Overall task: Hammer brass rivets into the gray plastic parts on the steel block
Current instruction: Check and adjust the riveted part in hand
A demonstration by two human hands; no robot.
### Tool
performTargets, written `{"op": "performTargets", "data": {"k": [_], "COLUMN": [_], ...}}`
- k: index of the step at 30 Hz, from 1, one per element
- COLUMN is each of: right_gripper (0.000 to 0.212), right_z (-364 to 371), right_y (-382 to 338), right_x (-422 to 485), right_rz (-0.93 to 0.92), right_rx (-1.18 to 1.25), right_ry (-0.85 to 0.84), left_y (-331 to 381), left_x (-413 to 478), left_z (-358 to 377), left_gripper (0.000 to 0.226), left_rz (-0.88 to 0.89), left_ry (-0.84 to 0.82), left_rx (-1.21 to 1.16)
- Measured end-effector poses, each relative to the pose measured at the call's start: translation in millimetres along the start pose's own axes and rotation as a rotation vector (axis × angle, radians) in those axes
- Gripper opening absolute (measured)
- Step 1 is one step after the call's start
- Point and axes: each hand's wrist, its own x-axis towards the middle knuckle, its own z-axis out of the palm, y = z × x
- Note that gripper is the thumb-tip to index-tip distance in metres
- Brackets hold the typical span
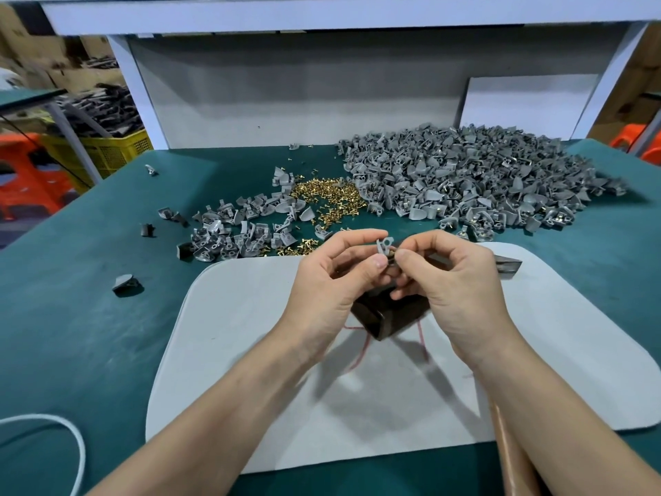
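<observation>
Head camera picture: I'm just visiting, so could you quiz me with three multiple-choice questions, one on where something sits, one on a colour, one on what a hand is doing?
1. Where is the big heap of gray parts? A) far right of the table B) on the white mat C) in a crate
2. What colour are the loose rivets? A) silver B) black C) brass yellow
3. What is the left hand doing? A) lying flat B) pinching a small gray part C) pointing

1 A: the heap covers the far right of the table.
2 C: they glint yellow beside the heap.
3 B: thumb and forefinger close on the part.
</observation>
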Motion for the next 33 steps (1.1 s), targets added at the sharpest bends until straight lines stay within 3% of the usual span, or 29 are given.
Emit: {"op": "performTargets", "data": {"k": [33], "right_gripper": [0.019], "right_z": [0.0], "right_y": [0.9], "right_x": [-1.2], "right_rz": [0.002], "right_rx": [-0.044], "right_ry": [-0.014], "left_y": [-1.1], "left_x": [-0.8], "left_z": [1.4], "left_gripper": [0.027], "left_rz": [-0.001], "left_ry": [0.025], "left_rx": [0.064]}}
